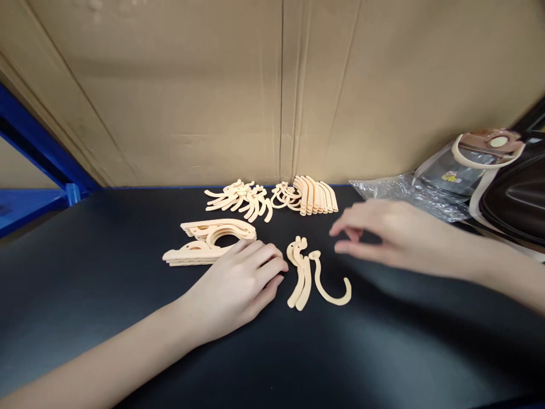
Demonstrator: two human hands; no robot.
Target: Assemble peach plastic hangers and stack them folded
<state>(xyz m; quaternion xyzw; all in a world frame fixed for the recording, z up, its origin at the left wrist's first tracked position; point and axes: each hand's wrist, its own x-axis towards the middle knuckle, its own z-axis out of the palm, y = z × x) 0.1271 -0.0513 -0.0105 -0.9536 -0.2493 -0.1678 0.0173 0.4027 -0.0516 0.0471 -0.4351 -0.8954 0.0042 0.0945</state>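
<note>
My left hand (251,278) rests palm down on the black table, its fingers loosely bent and slightly apart, with no object visible in it. Just right of its fingertips lie two curved beige plastic hanger arms (300,278), side by side and partly overlapping. A loose beige hanger hook (330,287) lies beside them, its curve towards me. My right hand (378,233) hovers beyond and to the right of the hook, thumb and fingers apart, holding nothing. Behind my left hand is a stack of folded beige hangers (189,254), partly hidden by the fingers.
Along the back are a loose pile of hanger arms (242,197), several hooks (285,196) and a neat row of hanger arms (315,195). Cardboard (191,102) walls the rear. At right lie clear plastic wrap (400,187), a transparent cup (451,170) and a dark brown bag (517,187).
</note>
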